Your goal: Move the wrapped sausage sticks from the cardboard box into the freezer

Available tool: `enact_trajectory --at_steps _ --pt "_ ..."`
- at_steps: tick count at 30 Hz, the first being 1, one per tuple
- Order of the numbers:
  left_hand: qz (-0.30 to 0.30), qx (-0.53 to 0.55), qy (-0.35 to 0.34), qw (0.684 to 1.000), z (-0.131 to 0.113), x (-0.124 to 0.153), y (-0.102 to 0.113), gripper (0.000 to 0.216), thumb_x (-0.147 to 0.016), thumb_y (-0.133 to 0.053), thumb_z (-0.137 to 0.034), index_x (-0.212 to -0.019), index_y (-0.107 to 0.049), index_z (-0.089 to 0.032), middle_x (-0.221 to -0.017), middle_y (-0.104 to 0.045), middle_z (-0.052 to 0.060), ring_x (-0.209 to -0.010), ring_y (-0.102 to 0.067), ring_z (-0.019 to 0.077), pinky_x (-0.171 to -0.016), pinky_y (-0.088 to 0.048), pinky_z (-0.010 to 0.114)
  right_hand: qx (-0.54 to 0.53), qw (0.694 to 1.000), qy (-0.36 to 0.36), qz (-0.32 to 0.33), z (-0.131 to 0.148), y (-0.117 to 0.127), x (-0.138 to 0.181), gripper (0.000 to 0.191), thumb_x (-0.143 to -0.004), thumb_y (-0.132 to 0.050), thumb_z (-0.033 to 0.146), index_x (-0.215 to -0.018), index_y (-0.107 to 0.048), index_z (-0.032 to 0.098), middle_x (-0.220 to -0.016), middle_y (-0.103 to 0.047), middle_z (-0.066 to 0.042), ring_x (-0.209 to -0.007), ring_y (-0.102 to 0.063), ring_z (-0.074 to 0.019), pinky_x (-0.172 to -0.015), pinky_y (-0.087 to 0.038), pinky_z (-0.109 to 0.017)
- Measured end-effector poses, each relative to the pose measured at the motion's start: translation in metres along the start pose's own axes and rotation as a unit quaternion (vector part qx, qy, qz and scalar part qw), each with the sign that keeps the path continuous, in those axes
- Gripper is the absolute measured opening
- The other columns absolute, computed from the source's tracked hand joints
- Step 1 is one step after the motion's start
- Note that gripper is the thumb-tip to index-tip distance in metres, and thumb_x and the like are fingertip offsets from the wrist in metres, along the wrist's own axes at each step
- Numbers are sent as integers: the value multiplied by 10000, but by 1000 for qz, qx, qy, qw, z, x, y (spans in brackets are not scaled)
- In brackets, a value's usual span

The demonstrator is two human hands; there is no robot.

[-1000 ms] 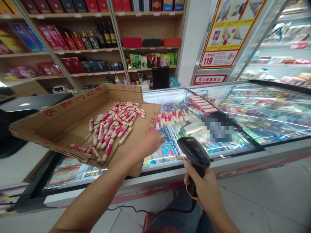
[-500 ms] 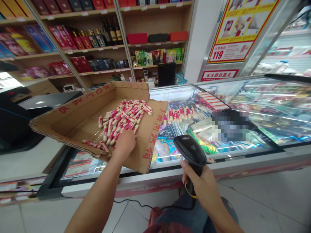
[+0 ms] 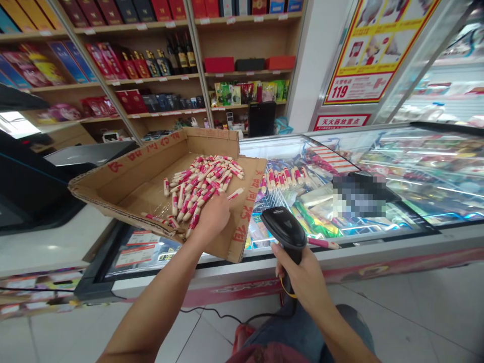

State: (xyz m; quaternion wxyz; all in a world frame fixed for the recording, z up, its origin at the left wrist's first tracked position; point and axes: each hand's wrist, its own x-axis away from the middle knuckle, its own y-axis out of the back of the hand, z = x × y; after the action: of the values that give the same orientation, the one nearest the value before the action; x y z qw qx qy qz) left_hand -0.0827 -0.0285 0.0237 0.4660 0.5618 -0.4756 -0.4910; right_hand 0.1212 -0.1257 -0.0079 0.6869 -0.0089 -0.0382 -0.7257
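An open cardboard box (image 3: 113,176) lies tilted on the chest freezer and holds a pile of several red-and-white sausage sticks (image 3: 204,181). My left hand (image 3: 214,217) rests at the pile's near edge, fingers closed on one sausage stick (image 3: 235,194) that points right. My right hand (image 3: 302,277) grips the handle of a black barcode scanner (image 3: 283,229), its head aimed toward the box. Another stick (image 3: 323,243) juts out to the right beside the scanner at the freezer's front rim. A row of the same sticks (image 3: 283,176) lies inside the freezer.
The chest freezer (image 3: 378,247) with sliding glass lids holds packaged frozen goods; a dark blurred object (image 3: 359,194) sits on its lid. Wooden shelves (image 3: 151,75) of boxed bottles stand behind. A black counter (image 3: 22,181) is at the left. The scanner cable (image 3: 212,315) trails across the floor.
My left hand went from the open freezer back into the box and closed on a stick at the pile's edge. The scanner moved slightly left and lower. The view shifted left.
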Motion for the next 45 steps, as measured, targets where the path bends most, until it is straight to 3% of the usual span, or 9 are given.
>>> enact_trajectory --at_steps 3,5,10,11,13,18,25,45 --pt "-11 130 -47 990 -10 -6 5 222 -944 -380 -217 -938 -580 -123 -847 -650 117 -725 -599 201 -640 -414 284 -4 1000 -3 -5 0 0 2 376 -756 -713 539 -783 -562 196 -421 -550 60 -395 -509 -133 -442 -415 -239" --pt "20 269 -84 959 -18 -9 5 234 -952 -397 -282 -833 -552 -153 -744 -599 53 -653 -532 158 -605 -377 260 -4 1000 -3 -8 -1 1 4 367 -764 -711 529 -778 -557 196 -420 -549 64 -395 -505 -125 -447 -417 -233" --pt "193 590 -102 777 -34 -11 -12 268 -908 -469 -299 -673 -445 -172 -596 -420 -37 -514 -355 80 -537 -302 222 7 1000 -6 -25 -7 5 9 366 -777 -698 527 -775 -562 188 -429 -545 61 -405 -503 -121 -440 -410 -226" --pt "209 617 -98 753 -35 -11 -18 247 -894 -487 -292 -682 -452 -171 -603 -416 -39 -518 -356 77 -538 -299 220 10 999 -9 -31 -8 6 10 368 -776 -697 529 -782 -567 185 -432 -546 61 -405 -503 -121 -435 -407 -225" --pt "225 634 -102 733 -36 -10 -28 205 -876 -508 -284 -710 -476 -168 -609 -417 -38 -531 -367 79 -539 -293 217 7 999 -17 -43 -10 7 13 370 -769 -701 531 -791 -571 185 -431 -542 63 -398 -500 -122 -425 -402 -225" --pt "222 594 -160 757 -36 -6 -35 230 -905 -475 -313 -729 -494 -166 -582 -426 -40 -524 -363 83 -527 -282 219 19 998 -17 -64 -9 6 22 336 -770 -701 500 -757 -578 188 -440 -537 58 -416 -512 -133 -443 -415 -234" --pt "173 558 -167 795 -43 -2 -33 276 -910 -466 -361 -719 -494 -163 -563 -435 -44 -524 -383 88 -522 -319 215 51 995 -17 -88 -10 0 26 333 -776 -686 501 -724 -597 185 -462 -547 40 -441 -520 -145 -468 -423 -252" --pt "114 525 -225 813 -46 -1 -42 274 -940 -416 -327 -836 -594 -146 -597 -436 -43 -579 -400 106 -605 -360 223 45 995 -12 -87 -16 -6 24 351 -795 -681 511 -738 -606 173 -468 -561 36 -449 -533 -143 -486 -436 -252"
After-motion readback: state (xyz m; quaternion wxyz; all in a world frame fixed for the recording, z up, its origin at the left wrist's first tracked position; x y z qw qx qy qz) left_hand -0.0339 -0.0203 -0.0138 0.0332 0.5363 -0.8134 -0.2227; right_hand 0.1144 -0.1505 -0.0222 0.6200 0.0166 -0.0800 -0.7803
